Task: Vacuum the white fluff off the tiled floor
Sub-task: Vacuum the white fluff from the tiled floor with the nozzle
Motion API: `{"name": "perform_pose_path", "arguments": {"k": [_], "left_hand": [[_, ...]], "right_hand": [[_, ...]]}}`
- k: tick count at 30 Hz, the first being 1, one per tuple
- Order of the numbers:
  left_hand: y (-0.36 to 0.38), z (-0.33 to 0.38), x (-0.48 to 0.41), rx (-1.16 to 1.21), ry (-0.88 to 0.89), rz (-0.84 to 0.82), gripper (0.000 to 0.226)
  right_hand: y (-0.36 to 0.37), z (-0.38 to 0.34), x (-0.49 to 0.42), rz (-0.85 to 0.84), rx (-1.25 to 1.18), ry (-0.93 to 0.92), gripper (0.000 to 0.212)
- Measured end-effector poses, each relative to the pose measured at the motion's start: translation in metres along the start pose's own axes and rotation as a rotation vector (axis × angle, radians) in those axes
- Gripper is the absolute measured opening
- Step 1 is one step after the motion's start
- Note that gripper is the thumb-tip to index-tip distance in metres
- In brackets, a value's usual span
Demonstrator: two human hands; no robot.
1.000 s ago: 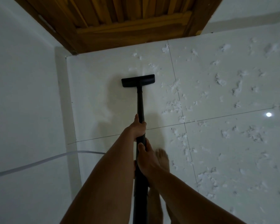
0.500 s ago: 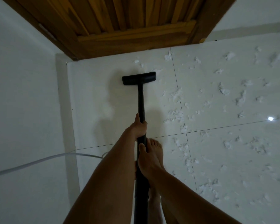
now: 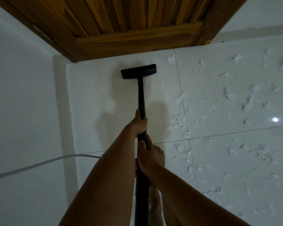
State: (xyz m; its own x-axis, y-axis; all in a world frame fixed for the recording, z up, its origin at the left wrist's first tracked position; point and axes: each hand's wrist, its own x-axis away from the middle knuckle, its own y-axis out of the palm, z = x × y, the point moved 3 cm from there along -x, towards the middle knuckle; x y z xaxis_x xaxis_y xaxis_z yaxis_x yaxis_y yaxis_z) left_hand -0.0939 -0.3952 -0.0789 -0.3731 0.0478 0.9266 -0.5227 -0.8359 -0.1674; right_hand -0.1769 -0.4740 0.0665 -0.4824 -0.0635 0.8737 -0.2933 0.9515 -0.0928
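White glossy tiled floor (image 3: 121, 111) carries scattered white fluff (image 3: 227, 95) at frame right; left hand (image 3: 140, 123) and right hand (image 3: 149, 159) grip the black vacuum wand (image 3: 141, 98), black floor nozzle (image 3: 138, 71) above.

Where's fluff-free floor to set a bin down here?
Bare tile lies left of the vacuum wand, bounded by the left skirting, the wooden door and the white cable. Crowded: white fluff along the vertical grout line and across all tiles to its right.
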Motion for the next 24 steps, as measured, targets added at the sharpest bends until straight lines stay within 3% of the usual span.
{"name": "perform_pose_path", "arguments": {"k": [3, 7, 8, 13, 16, 22, 24], "left_hand": [[-0.002, 0.004, -0.003, -0.006, 0.006, 0.002, 0.070], [-0.003, 0.010, -0.007, -0.008, 0.009, 0.010, 0.069], [-0.003, 0.010, -0.007, -0.009, 0.011, 0.009, 0.069], [-0.005, 0.013, -0.004, -0.003, 0.022, 0.027, 0.069], [-0.003, 0.012, 0.006, 0.001, 0.036, 0.023, 0.069], [0.004, 0.021, 0.030, 0.004, 0.037, -0.001, 0.069], [0.007, 0.025, 0.034, -0.001, 0.036, -0.009, 0.069]], "right_hand": [[0.000, -0.018, 0.011, 0.030, -0.174, 0.043, 0.043], [0.004, 0.047, -0.025, 0.182, -0.163, -0.001, 0.030], [0.003, 0.063, -0.040, 0.207, -0.257, -0.005, 0.030], [0.003, 0.009, -0.011, 0.051, 0.055, -0.057, 0.038], [0.004, 0.005, -0.003, 0.091, -0.171, 0.016, 0.041], [0.006, 0.003, 0.018, 0.075, -0.307, 0.108, 0.036], [0.006, 0.007, 0.014, 0.109, -0.253, 0.106, 0.030]]}}
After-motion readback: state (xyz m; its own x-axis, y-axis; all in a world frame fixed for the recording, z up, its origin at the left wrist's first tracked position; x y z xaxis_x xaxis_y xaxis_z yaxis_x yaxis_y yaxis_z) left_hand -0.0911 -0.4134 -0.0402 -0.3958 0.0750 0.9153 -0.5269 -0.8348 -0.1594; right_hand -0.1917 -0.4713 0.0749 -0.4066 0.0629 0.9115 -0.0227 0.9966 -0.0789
